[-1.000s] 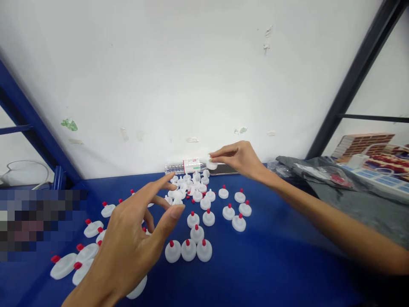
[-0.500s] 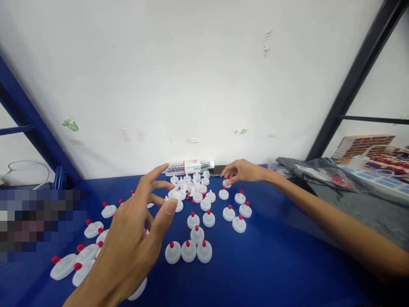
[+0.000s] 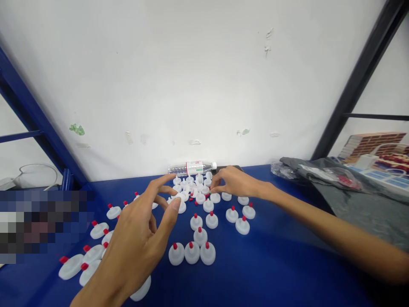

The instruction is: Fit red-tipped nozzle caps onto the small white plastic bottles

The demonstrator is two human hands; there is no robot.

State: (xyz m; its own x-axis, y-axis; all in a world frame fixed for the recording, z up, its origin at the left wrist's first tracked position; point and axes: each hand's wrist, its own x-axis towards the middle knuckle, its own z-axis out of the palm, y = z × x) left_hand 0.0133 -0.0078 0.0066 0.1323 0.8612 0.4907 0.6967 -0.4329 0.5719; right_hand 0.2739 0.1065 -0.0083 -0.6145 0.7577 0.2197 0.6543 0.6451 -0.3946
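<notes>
My left hand (image 3: 137, 230) hovers over the left part of the table with fingers curved and apart, holding nothing. Its fingertips are close to a pile of white nozzle lids (image 3: 191, 185). My right hand (image 3: 231, 182) is at the right edge of that pile, its thumb and fingers bent close together. A white lid (image 3: 215, 198) lies just under those fingertips; whatever they pinch is hidden. Loose red tips (image 3: 196, 203) are scattered by the pile. Several lids with red tips stand in the middle (image 3: 192, 253), on the right (image 3: 243, 226) and on the left (image 3: 70, 267).
A clear water bottle (image 3: 194, 168) lies along the wall behind the pile, with a dark flat object (image 3: 238, 168) beside it. Grey plastic bags (image 3: 319, 170) and a printed box (image 3: 383, 157) occupy the right side. Blue (image 3: 47, 123) and black (image 3: 351, 81) frame posts flank the table (image 3: 271, 264).
My right hand has moved left from the red-tipped lids at the back right to the edge of the white pile. My left hand keeps its open pose; the view has shifted slightly.
</notes>
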